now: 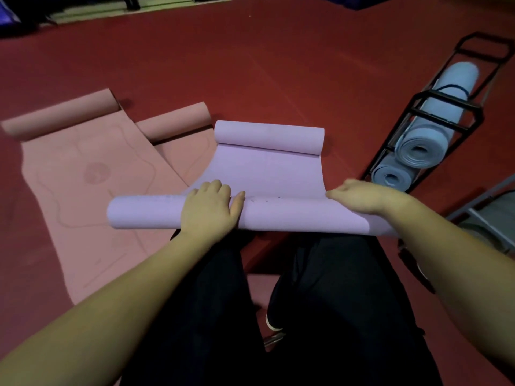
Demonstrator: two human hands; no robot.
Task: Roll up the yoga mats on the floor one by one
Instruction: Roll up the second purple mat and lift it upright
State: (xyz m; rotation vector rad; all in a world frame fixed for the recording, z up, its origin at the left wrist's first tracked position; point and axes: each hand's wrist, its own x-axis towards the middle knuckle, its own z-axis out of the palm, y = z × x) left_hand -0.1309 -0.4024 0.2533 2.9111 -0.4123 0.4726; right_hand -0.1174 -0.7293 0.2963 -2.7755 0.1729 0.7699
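A purple yoga mat (267,168) lies on the red floor in front of me, rolled partway from the near end, with its far end curled up too. My left hand (209,208) rests on top of the near roll, fingers curved over it and thumb out to the right. My right hand (362,197) lies on the right end of the same roll, fingers pointing left along the mat. Two pink yoga mats (92,190) lie spread on the floor to the left, their far ends curled.
A black metal rack (434,107) at the right holds rolled blue mats (420,147). My dark-trousered legs (306,302) fill the lower middle. A grey frame (485,199) stands at the right edge. Red floor (250,65) stretches beyond the mats.
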